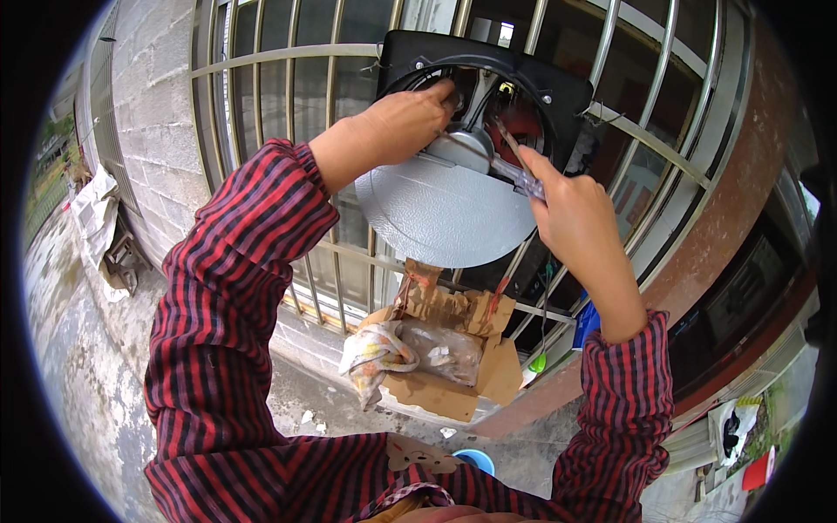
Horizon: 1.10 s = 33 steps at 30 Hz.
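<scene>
A black square exhaust fan frame point(571, 109) is fixed against the window bars, with a grey motor housing point(472, 150) in its round opening. Below the opening hangs a grey, textured half-round cover point(445, 213). My left hand point(410, 118) reaches into the opening's left side, fingers curled; what they hold is hidden. My right hand point(571, 205) grips a screwdriver point(528, 184) by its clear, purplish handle, the thin shaft pointing left across the motor housing. A thin brownish stick-like piece point(508, 139) rises beside my right fingers; its kind is unclear.
An open cardboard box point(453, 399) with a plastic-wrapped thing and a stained cloth point(377, 356) sits below the fan, by the window bars. A light-blue basin point(475, 460) stands on the floor below. Metal bars point(292, 105) cover the window; a brick wall point(157, 96) lies left.
</scene>
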{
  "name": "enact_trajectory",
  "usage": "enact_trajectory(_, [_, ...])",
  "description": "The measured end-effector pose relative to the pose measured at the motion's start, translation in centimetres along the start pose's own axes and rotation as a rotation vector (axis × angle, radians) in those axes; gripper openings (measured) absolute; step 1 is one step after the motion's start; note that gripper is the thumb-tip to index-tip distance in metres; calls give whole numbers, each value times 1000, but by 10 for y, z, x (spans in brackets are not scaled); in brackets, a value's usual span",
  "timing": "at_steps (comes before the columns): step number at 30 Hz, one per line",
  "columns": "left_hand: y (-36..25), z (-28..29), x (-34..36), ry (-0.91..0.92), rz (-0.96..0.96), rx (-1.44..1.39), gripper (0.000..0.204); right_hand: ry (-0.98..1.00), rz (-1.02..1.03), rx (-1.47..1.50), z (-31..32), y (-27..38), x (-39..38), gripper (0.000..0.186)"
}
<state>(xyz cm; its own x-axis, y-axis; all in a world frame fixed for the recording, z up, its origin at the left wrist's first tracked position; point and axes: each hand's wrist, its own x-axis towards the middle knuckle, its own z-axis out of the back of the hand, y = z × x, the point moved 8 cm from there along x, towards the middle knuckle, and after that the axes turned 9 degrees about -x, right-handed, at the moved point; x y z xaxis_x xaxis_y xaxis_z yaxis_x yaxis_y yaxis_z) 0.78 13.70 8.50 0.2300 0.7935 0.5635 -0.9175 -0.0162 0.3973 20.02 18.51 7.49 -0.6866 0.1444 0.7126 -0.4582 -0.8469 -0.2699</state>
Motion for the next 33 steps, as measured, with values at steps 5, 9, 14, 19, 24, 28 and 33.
enact_trajectory(5, [5, -12, 4, 50, -15, -29, 51, -17, 7, 113, 0, 3, 14, 45])
enact_trajectory(9, [15, -22, 5, 53, 34, -89, 25, 18, -28, 88, 4, 6, 5, 45])
enact_trajectory(14, [20, -27, 4, 81, 67, -92, 46, 40, -90, -152, 16, -2, -20, 57])
enact_trajectory(19, [22, -31, 9, 151, 113, -130, 58, -8, 19, -217, 18, 4, -13, 61])
enact_trajectory(24, [23, -33, 8, 136, 104, -127, 59, 19, 7, -221, 16, 9, -7, 60])
enact_trajectory(28, [19, -28, 9, 70, 65, -153, 60, -13, 47, -270, 14, 14, -4, 62])
enact_trajectory(33, [8, -23, 13, 56, 11, -133, 38, 42, 39, -362, -1, 1, -2, 63])
